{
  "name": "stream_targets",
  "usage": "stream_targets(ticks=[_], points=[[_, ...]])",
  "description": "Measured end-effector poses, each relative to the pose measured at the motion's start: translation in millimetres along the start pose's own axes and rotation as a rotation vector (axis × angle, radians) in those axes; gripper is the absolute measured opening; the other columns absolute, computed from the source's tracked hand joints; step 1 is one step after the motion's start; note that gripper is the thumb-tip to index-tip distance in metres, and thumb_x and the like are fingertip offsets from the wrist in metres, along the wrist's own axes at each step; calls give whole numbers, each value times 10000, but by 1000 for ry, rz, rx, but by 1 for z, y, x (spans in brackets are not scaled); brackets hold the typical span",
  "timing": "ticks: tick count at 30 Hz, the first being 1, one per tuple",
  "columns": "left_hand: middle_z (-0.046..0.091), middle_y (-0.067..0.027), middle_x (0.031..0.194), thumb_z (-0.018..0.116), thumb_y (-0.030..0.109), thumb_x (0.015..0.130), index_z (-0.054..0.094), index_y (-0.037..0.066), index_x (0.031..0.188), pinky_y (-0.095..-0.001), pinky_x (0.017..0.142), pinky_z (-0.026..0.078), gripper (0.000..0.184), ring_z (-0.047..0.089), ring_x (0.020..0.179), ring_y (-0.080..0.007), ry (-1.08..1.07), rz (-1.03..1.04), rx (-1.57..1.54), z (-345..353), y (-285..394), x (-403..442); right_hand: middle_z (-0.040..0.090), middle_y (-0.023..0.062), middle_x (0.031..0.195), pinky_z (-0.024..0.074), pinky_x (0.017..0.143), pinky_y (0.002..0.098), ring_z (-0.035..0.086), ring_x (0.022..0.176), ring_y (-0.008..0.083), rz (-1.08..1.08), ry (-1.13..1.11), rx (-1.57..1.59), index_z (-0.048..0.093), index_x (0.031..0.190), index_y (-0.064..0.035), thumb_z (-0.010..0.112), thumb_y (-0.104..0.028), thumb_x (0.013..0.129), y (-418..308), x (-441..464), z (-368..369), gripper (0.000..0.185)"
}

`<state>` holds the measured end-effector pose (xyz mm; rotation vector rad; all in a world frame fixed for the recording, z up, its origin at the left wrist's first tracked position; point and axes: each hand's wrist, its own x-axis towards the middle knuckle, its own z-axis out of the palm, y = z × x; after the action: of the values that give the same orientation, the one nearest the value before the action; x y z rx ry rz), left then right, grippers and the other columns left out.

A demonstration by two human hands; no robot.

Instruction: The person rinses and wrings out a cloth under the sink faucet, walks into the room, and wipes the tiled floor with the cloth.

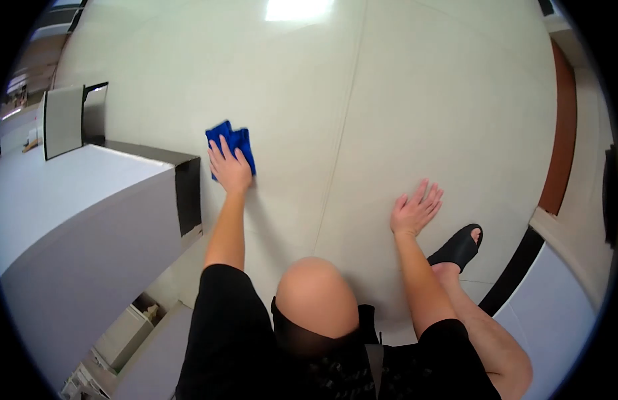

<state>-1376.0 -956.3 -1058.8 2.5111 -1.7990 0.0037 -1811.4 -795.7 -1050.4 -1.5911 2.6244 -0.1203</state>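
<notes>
Spreading flat over a blue cloth (239,139), the left hand (231,170) rests open on the tiled floor (289,87). The folded fabric looks light, soft and pliable, best pinched at the edge beyond the fingertips; rightward, the right hand (416,213) splays, apparently holding nothing.

Pale tiled floor (455,100) beneath left hand (230,167) and right hand (417,210), joint line (340,133) running between them. Light reflection (299,9) well beyond left hand. Pale wall corner (89,227), black skirting (188,197), just left of it. Reddish-brown strip (563,133), black baseboard (515,270) right of right hand.
</notes>
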Motion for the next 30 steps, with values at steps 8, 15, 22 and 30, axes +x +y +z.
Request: stream_targets(ticks=[8,15,22,30], points=[[158,-159,1734,523,342,1006,268,162,1659,-668,1224,77,723,112,1585,-427,-133,35,-64,-9,59,-169,314,229,1628,195,1256,575,248,1534,444,-16,99,-32,327,1608,-78,598,-300,937,-3,-6,9,757],[307,-137,1684,621,370,919,456,202,1568,-639,1231,138,691,234,1561,-381,-269,453,-184,-25,44,-180,296,223,1632,172,1259,566,225,1541,435,-39,83,-16,301,1620,-88,570,-317,972,1,-5,5,737],[181,-151,1729,470,351,1051,275,159,1650,-645,1223,167,659,173,1577,-402,-77,-187,-12,-15,-75,-130,281,218,1642,152,1265,557,196,1554,421,-18,77,-23,288,1625,-84,542,-338,996,4,-6,13,724],[156,-139,1736,553,355,969,329,191,1636,-670,1221,40,722,114,1581,-422,-240,231,-145,-25,49,-249,263,230,1656,146,1264,562,183,1557,430,-45,59,7,295,1616,-53,529,-350,1020,20,-6,30,706]])
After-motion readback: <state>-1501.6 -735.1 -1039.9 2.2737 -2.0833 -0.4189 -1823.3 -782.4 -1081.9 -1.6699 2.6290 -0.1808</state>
